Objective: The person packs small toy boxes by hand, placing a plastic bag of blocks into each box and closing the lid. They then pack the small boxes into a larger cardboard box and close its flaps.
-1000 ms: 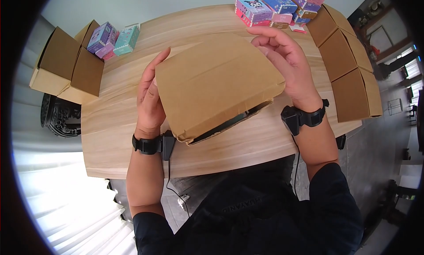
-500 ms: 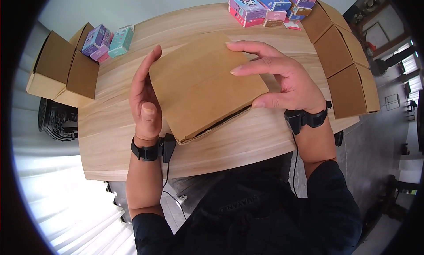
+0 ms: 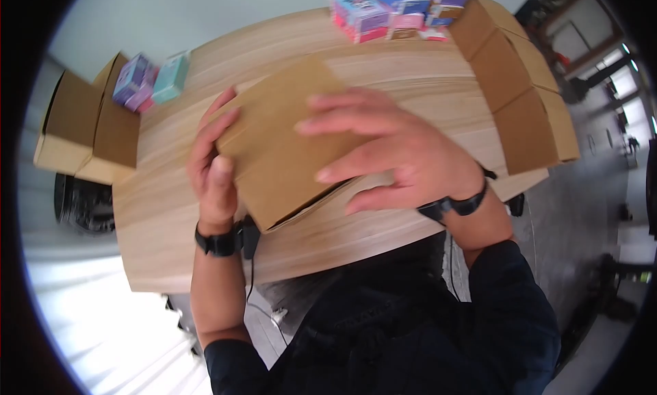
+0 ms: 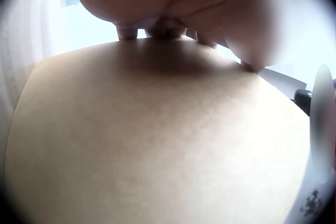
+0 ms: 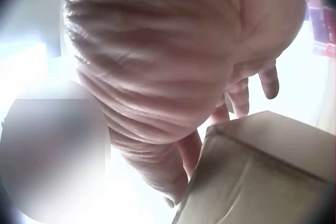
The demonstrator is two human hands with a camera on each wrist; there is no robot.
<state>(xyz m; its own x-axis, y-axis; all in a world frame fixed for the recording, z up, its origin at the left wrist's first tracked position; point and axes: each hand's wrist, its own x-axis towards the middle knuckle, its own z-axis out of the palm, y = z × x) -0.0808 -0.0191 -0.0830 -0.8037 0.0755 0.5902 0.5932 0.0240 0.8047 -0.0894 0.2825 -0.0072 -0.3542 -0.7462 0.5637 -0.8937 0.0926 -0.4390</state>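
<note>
A brown cardboard box point(image 3: 284, 145) sits in front of the person, turned at an angle, with a narrow dark gap along its near edge. The left hand point(image 3: 215, 162) grips its left side, fingers bent around the far-left corner and thumb by the near part. In the left wrist view that hand point(image 4: 168, 3) meets the edge of a broad box face point(image 4: 157, 134). Over the box's right part, the right hand point(image 3: 407, 152) is blurred with fingers spread; contact is unclear. The right wrist view shows its palm point(image 5: 157, 56) beside a box corner point(image 5: 257, 171).
Brown boxes stand at the table's left point(image 3: 72, 114) and right point(image 3: 534, 121) edges. Small colourful boxes lie at the back left point(image 3: 171, 77) and in a stack at the back point(image 3: 361, 13). Thin cables hang from the wrists over the near edge of the wooden table point(image 3: 164, 224).
The box has shifted left in view. The left fingers have bent around its corner. From the box's right side, the right hand has swung left over the top with fingers spread.
</note>
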